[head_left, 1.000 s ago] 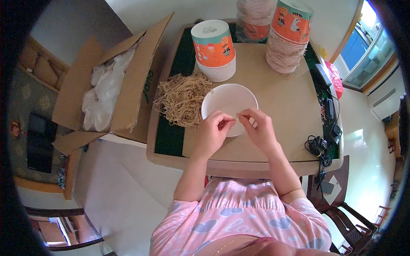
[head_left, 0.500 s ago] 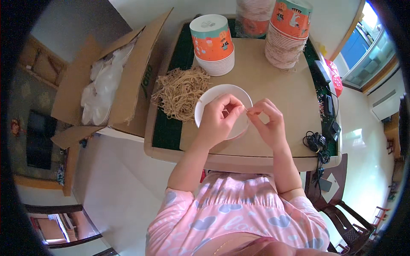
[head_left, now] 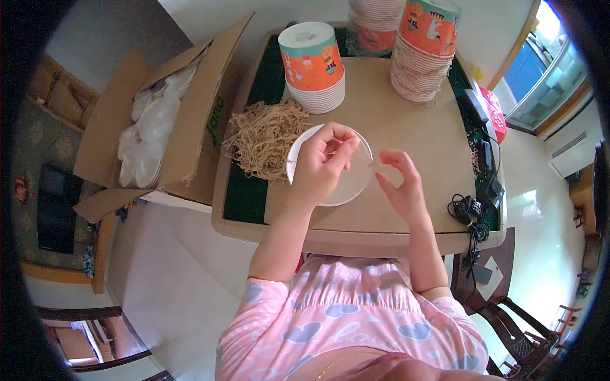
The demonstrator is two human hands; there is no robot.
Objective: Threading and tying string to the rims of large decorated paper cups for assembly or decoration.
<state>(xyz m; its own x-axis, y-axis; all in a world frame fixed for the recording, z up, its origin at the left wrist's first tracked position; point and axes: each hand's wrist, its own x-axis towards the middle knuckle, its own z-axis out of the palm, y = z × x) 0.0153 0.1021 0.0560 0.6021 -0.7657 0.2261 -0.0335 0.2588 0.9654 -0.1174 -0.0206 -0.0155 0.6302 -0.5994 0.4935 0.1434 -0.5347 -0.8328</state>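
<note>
A round white paper tub stands upright near the table's front, its mouth facing up. Over its mouth is my left hand, thumb and fingertips pinched together. What the pinch holds is too small to make out. A short piece of thin cord shows at the tub's right rim, and another bit pokes out at the left rim. Just right of the tub, my right hand has thumb and fingers apart with nothing between them. A loose heap of tan cords lies left of the tub, beside my left hand.
Behind stands an upside-down stack of orange and teal tubs. Another stack with cords is at the back right, beside a wrapped stack. An open carton holding white plastic items sits left. Black cables lie on the right edge.
My right hand has let go of the thin strand at the tub's right rim and opened, moving slightly right. My left hand stays pinched, its fingertips slightly farther left and up.
</note>
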